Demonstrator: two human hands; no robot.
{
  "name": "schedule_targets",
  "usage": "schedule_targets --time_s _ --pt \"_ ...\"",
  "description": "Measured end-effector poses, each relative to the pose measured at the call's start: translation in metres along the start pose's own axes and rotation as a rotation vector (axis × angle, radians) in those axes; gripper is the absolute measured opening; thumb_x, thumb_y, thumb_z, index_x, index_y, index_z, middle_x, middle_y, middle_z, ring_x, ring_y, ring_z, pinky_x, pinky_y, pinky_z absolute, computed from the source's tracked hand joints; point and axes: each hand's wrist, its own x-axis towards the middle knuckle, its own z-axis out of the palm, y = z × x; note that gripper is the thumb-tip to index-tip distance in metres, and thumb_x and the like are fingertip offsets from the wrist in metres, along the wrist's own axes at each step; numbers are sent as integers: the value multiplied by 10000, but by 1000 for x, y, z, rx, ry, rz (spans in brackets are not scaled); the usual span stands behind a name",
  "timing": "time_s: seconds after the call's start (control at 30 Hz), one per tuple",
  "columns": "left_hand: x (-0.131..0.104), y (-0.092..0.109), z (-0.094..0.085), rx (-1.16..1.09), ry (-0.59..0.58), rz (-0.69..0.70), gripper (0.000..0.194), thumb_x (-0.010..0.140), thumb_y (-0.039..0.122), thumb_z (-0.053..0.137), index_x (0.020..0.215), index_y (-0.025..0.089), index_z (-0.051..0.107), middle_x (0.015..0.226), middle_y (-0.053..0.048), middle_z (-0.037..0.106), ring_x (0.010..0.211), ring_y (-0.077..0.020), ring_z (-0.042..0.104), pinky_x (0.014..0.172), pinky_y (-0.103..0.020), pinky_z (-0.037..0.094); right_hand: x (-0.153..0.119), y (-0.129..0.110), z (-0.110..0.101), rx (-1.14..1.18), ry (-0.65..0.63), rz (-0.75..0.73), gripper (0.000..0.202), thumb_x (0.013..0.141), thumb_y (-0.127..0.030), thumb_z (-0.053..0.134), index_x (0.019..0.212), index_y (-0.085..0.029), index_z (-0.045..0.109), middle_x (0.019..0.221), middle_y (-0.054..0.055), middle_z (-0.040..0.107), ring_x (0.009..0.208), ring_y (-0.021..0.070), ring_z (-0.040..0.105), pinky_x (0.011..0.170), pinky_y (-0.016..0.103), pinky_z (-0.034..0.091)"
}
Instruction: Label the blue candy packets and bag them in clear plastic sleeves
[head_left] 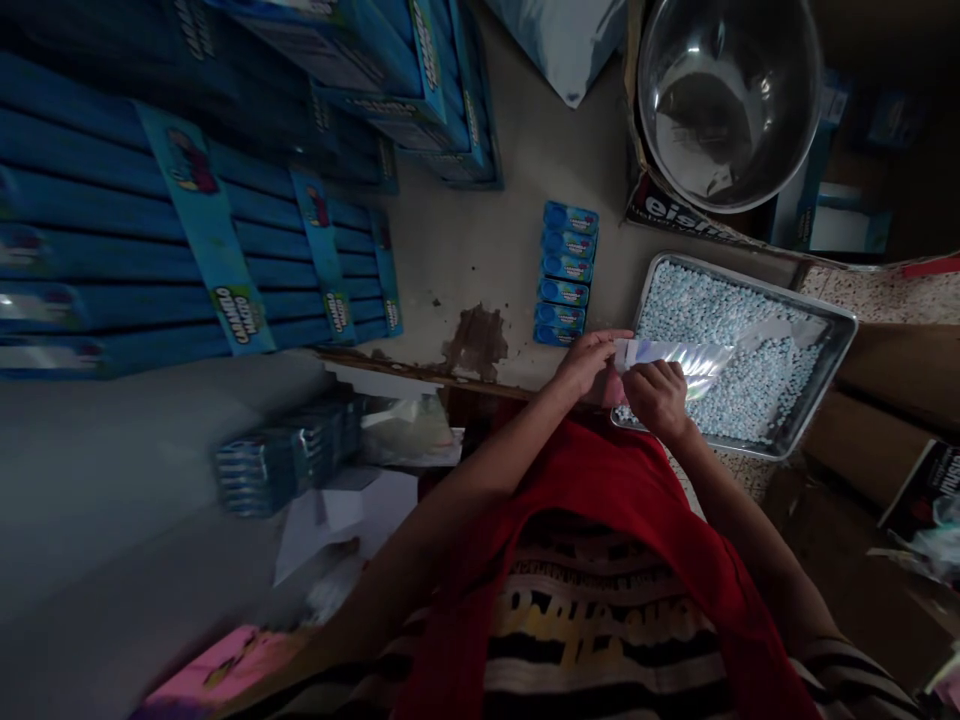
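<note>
A clear shiny plastic sleeve (701, 368) reaches from my hands out over a metal tray (838, 335) of small pale blue and pink beads. My left hand (589, 365) has its fingers closed at the sleeve's white left end. Just right of it, my right hand (656, 395) is closed on the sleeve's lower edge. Something pink (613, 388) shows between the two hands; what it is, I cannot make out. Several small blue packs (566, 268) stand in a column on the table, above and left of my left hand.
Blue boxes (300, 250) are stacked at the left, with more (450, 100) behind. A steel bowl (731, 100) sits in a cardboard box (694, 215) at the upper right. The table's front edge (420, 372) has chipped wood. Brown cartons (892, 440) stand at the right.
</note>
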Motion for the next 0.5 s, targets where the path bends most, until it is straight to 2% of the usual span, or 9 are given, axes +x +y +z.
schedule_targets --time_s 0.07,0.1,0.17,0.23,0.27,0.3,0.37,0.43,0.5 --pt "7 1 5 17 14 21 432 727 234 703 1131 146 827 819 -48 791 722 -170 654 708 -278 504 -8 -14 -21 46 -6 -9 223 1046 -277 627 885 -267 781 903 61 796 822 223 624 779 401 389" --pt "8 2 7 30 16 47 421 748 252 718 1142 146 821 897 -67 816 795 -193 694 757 -291 528 -10 -23 -32 96 28 50 222 1043 -306 637 876 -270 778 838 61 767 801 226 615 769 402 395" --pt "5 9 8 58 2 146 410 796 296 753 1178 160 809 1146 -106 832 1073 -255 743 949 -328 554 -4 -41 -54 274 154 293 230 1038 -401 660 875 -274 762 693 32 661 710 216 572 718 388 410" --pt "-5 20 4 85 0 288 404 851 368 775 1212 188 800 1370 -114 775 1353 -290 665 1151 -358 488 15 -54 -70 549 284 566 267 998 -522 706 898 -276 734 617 -18 540 601 186 483 627 356 396" --pt "-12 26 0 80 7 343 405 882 424 772 1221 203 795 1427 -109 749 1427 -292 622 1205 -366 454 27 -57 -75 701 321 661 310 961 -580 735 902 -277 717 608 -39 495 565 168 431 585 338 373" --pt "-19 33 -6 51 12 363 423 910 499 756 1217 210 791 1429 -110 747 1447 -294 612 1222 -381 448 42 -59 -76 843 331 719 362 919 -631 761 884 -277 695 603 -54 457 541 151 382 553 323 343" --pt "-31 48 -17 -82 -3 292 550 933 682 692 1180 198 777 1310 -138 791 1372 -314 673 1166 -427 514 70 -58 -73 1058 297 755 451 843 -697 790 809 -273 641 593 -73 397 523 125 305 521 306 286" --pt "-35 61 -28 -257 -63 164 725 910 846 600 1122 170 753 1142 -170 819 1251 -341 744 1051 -457 590 93 -57 -65 1175 250 776 501 778 -729 811 770 -269 612 574 -88 353 513 111 256 505 301 247" --pt "-32 71 -38 -371 -83 102 805 871 924 562 1064 159 727 1033 -176 821 1161 -352 780 973 -457 623 108 -57 -55 1238 245 818 516 709 -712 858 760 -262 611 559 -101 334 508 101 237 494 297 227"
